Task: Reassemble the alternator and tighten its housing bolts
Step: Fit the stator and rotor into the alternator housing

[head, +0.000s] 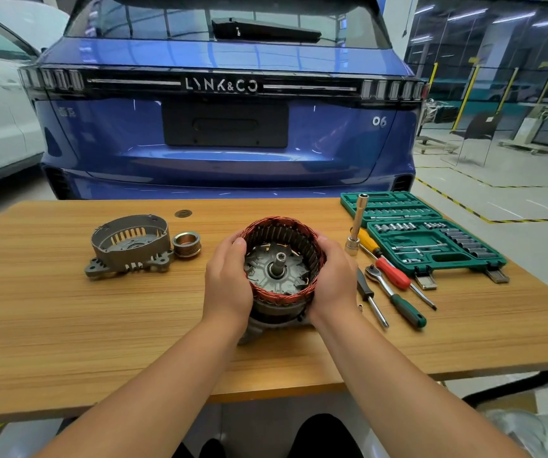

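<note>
**Two hands hold an alternator's copper winding ring over its base on a wooden desk**

Seen from a head-worn camera, a person's two bare forearms reach forward over a wooden desk (67, 319). The left hand (228, 279) and right hand (333, 276) cup opposite sides of a round winding ring (312, 256), a band of dark metal slats edged with reddish copper wire. Each hand's grip is closed around the ring's outer wall, with the fingers curled over the far rim. Inside the ring sits a grey metal rotor with a shaft (279, 259) pointing up at the centre. Below the ring, part of a grey housing base (256, 328) rests on the desk between the wrists.

To the left, well apart from the hands, the other grey housing half (130, 247) lies open side up, with slotted vents around its wall. A grooved pulley (186, 245) sits just beside it on the right.

To the right lie hand tools: a long socket extension (356, 226) standing tilted, a yellow and red screwdriver (388, 262), a ratchet with a green handle (398, 299) and a small black-handled driver (370, 297). Behind them an open green socket set case (431, 239) holds rows of sockets.

Beyond the desk stands the rear of a blue car (226, 127) in a workshop.
</note>
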